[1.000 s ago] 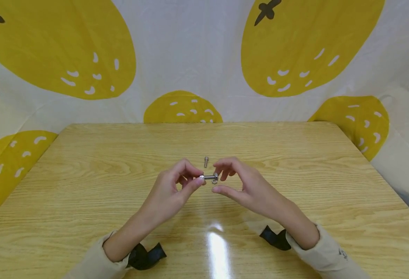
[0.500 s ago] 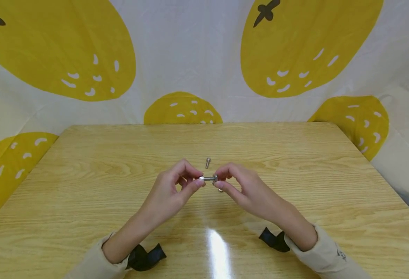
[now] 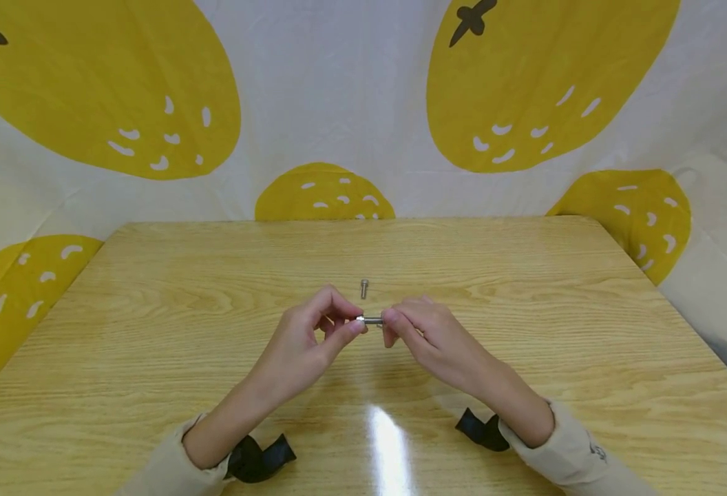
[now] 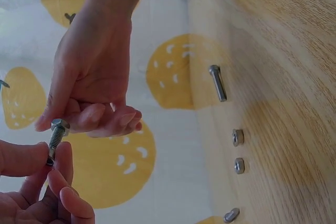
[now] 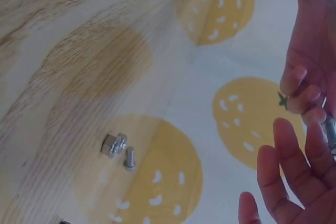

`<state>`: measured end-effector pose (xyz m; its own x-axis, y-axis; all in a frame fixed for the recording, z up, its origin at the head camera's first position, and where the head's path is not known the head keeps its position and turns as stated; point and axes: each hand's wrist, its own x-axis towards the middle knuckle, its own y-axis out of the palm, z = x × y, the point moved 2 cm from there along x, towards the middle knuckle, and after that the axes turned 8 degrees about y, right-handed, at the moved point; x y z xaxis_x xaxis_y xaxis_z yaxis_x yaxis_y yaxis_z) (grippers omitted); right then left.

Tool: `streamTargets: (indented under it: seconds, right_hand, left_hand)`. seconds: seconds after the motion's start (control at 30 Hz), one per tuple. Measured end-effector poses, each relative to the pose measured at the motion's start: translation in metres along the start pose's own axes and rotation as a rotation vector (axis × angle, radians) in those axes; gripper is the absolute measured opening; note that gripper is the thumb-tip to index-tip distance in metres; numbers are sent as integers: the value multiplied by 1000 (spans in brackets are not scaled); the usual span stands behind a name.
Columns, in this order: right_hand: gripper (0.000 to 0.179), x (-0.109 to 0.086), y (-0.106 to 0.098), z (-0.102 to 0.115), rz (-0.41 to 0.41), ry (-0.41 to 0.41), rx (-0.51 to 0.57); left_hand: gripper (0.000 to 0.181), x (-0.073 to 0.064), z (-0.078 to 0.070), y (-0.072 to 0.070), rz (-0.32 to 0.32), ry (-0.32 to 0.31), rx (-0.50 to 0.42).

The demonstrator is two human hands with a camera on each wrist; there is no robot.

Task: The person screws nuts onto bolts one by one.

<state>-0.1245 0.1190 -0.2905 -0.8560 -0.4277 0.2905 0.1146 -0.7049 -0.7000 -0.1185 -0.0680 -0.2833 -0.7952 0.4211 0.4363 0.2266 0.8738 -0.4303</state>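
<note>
My left hand pinches one end of a silver bolt between thumb and index finger, above the table. In the left wrist view the threaded shaft rises from that grip, with a hex nut at its far end. My right hand has its thumb and curled index finger at the nut end, covering it in the head view. The left wrist view shows the right hand with its fingers beside the nut. At the right wrist view's edge, the bolt is partly cut off.
On the wooden table lies a loose bolt beyond the hands. Two loose nuts and another bolt appear in the left wrist view. A white cloth with yellow fruit prints hangs behind.
My right hand has closed from spread fingers onto the nut end, and its thumb has rolled upward over the index finger. My left hand keeps its pinch on the bolt, nearly still.
</note>
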Motion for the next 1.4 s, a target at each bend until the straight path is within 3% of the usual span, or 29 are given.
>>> streamTargets:
  seconds: [0.07,0.2,0.33,0.43,0.53,1.0,1.4]
  right_hand:
    - [39,0,-1,0,1,40,-6]
    - [19,-2,-5,2,1,66,1]
    - [39,-2,-8,4,-40,-59,21]
    - [35,-2,-9,3,-95,-154,8]
    - [29,-2,-9,3,-130,-195,-12]
    - [9,-3,-7,1,-81,-186,-20]
    - [33,0,-5,0,-106,-158,-45]
  left_hand:
    - [9,0,0,0,1,-10,-3]
    - [9,0,0,-1,1,-24,-1]
    - [9,0,1,-2,-4,-31,-6]
    - [9,1,0,-3,-9,-35,-13]
    - [9,1,0,-4,-11,-39,-14]
    - [9,1,-2,-1,-9,-21,6]
    - [9,0,-5,2,0,-4,-3]
